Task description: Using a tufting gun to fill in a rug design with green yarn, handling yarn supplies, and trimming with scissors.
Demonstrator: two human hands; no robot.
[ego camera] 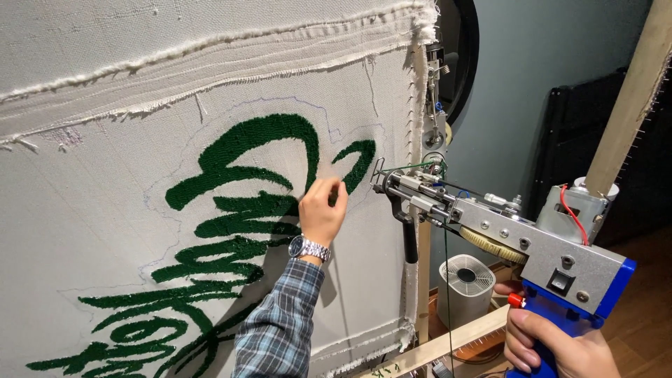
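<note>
A cream cloth (105, 210) is stretched on a wooden frame and bears tufted dark green shapes (241, 210). My left hand (323, 210), with a metal wristwatch (309, 248) and a plaid sleeve, presses its fingertips against the cloth between two green patches. My right hand (553, 346) grips the blue handle of a tufting gun (504, 234). The gun's metal nose points left at the cloth's right edge, with green yarn threaded through it, and stands off the cloth.
The frame's wooden bar (448, 343) runs along the bottom right. A slanted wooden post (626, 98) rises at the right. A small white round fan-like unit (466, 287) sits on the floor behind the frame. A dark panel (560, 140) leans on the grey wall.
</note>
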